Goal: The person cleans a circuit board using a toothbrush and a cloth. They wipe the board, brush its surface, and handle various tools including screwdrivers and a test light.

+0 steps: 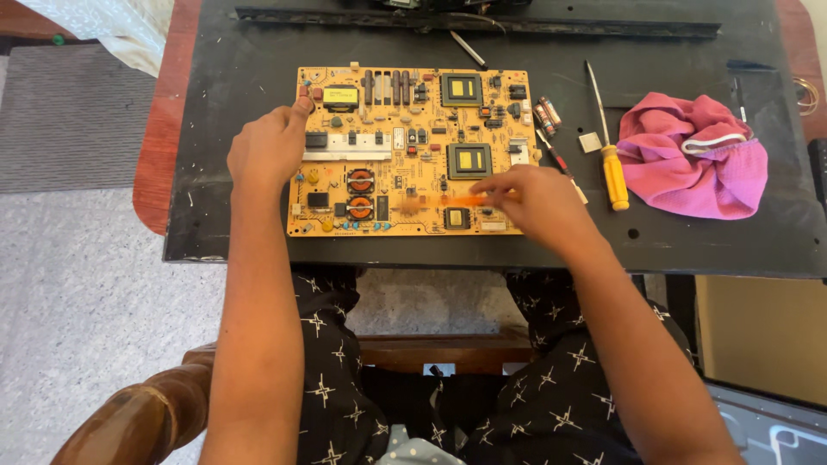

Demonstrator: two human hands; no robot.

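Head view: our left hand presses flat on the yellow circuit board, lying on the black tabletop; our right hand pinches a blurred orange tool across the board's lower edge. Yellow-handled screwdriver lies unused beside the board.

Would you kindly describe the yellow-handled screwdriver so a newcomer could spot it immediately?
Start at the black panel carrying the orange circuit board. Right of the board, before the pink cloth, lies the screwdriver, pointing away. Its thick yellow handle distinguishes it from the thinner tools nearby.
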